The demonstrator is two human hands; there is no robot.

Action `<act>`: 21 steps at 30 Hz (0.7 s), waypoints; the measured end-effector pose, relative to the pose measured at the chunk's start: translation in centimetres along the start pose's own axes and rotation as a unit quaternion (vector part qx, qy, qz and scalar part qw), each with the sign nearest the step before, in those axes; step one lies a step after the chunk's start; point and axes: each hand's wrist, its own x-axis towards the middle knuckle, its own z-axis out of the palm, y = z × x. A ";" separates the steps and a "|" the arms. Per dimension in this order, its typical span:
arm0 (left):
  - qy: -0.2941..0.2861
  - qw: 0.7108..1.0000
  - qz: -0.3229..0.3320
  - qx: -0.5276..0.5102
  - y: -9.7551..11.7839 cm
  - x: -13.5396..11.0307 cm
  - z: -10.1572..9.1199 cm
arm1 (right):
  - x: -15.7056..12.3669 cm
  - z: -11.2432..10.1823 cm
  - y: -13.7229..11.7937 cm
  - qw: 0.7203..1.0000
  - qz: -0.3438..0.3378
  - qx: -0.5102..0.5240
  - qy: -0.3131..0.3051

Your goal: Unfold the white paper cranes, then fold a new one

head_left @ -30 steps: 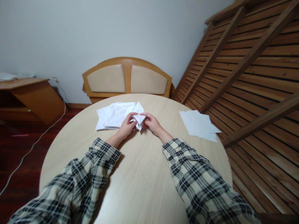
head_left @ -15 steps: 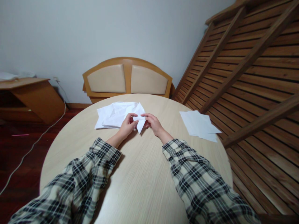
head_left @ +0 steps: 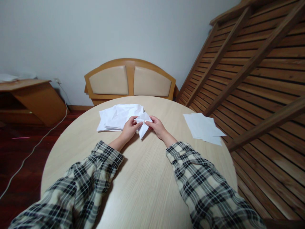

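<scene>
The folded white paper sits between both hands, just above the round table, past its middle and toward the far edge. The left hand comes in from the near left with the wrist low over the wood and the fingers curled. Its thumb and fingertips are pinched on the paper's left upper edge. The right hand mirrors it from the other side, knuckles up, thumb and forefinger closed on the right upper corner. Both forearms, in checked sleeves, stretch out from the near edge and leave a wide wedge of bare tabletop between them. Just behind the left hand, touching or nearly touching it, lies a pile of creased white sheets that runs toward the far left edge. A loose stack of flat sheets lies well apart at the right edge, partly overhanging it. A chair stands pushed against the far edge, and a slatted wooden frame leans close along the right side. The paper itself is small, creased into a pointed shape, with its broad end up between the fingertips and its narrow tip pointing down toward the table; whether the tip touches the wood I cannot tell.
</scene>
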 end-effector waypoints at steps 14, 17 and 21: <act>0.089 0.984 0.122 0.095 1.0 0.2 -0.4 | 0.2 0.1 0.5 0.991 -0.054 -0.117 0.043; 0.075 0.989 0.108 0.066 1.1 0.0 -0.1 | 0.2 0.2 0.5 0.989 -0.070 -0.125 0.041; 0.064 0.992 0.097 0.046 1.1 -0.1 0.0 | 0.2 0.2 0.5 0.996 -0.019 -0.089 -0.002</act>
